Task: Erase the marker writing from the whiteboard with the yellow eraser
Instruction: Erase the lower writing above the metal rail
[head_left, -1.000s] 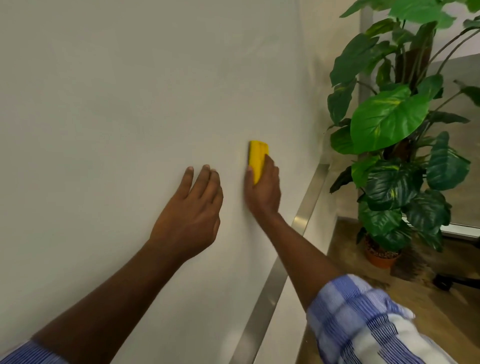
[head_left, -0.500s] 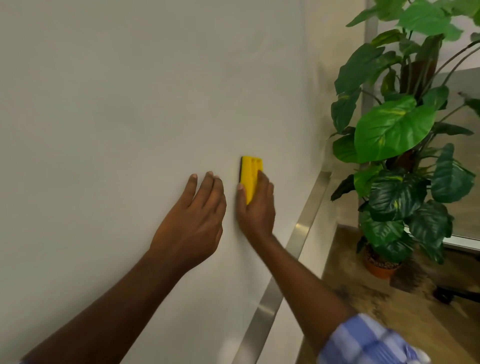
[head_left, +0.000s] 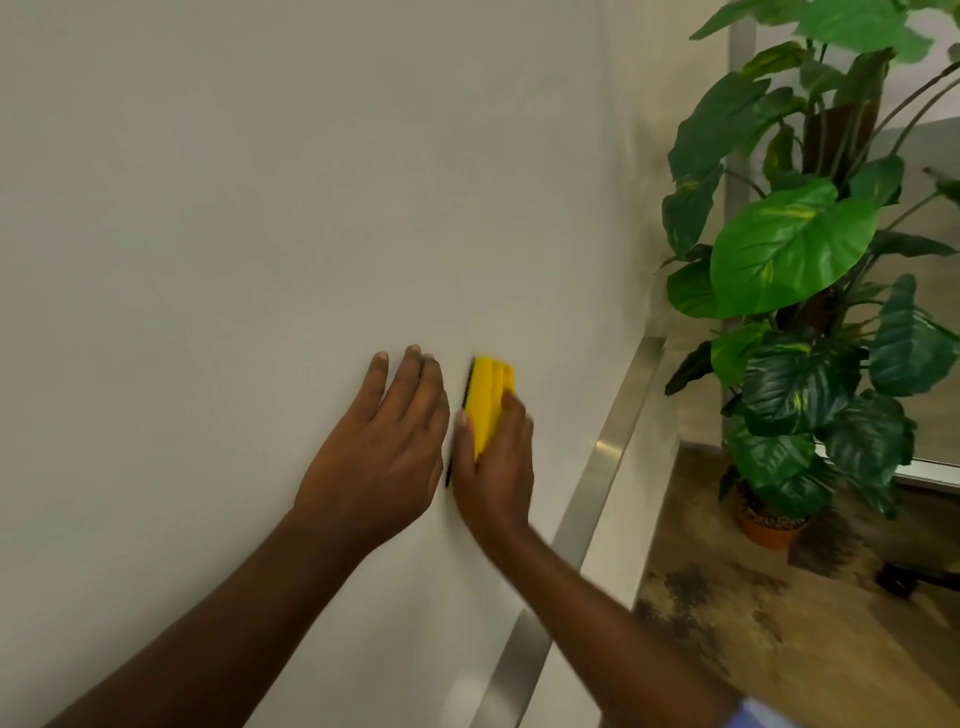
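Observation:
The whiteboard (head_left: 234, 208) fills the left and middle of the view, and I see no marker writing on the part that shows. My right hand (head_left: 496, 467) grips the yellow eraser (head_left: 488, 400) and holds it upright against the board; its dark felt edge faces the surface. My left hand (head_left: 384, 452) lies flat on the board with straight fingers, right beside the eraser's left side. The eraser's lower half is hidden under my right fingers.
A metal frame strip (head_left: 597, 483) runs along the board's lower right edge. A large potted plant (head_left: 810, 291) in an orange pot (head_left: 766, 527) stands on the wooden floor (head_left: 779, 623) to the right.
My right hand has slid the eraser down and to the left along the board, closer to my left hand. My left hand stays pressed in about the same spot.

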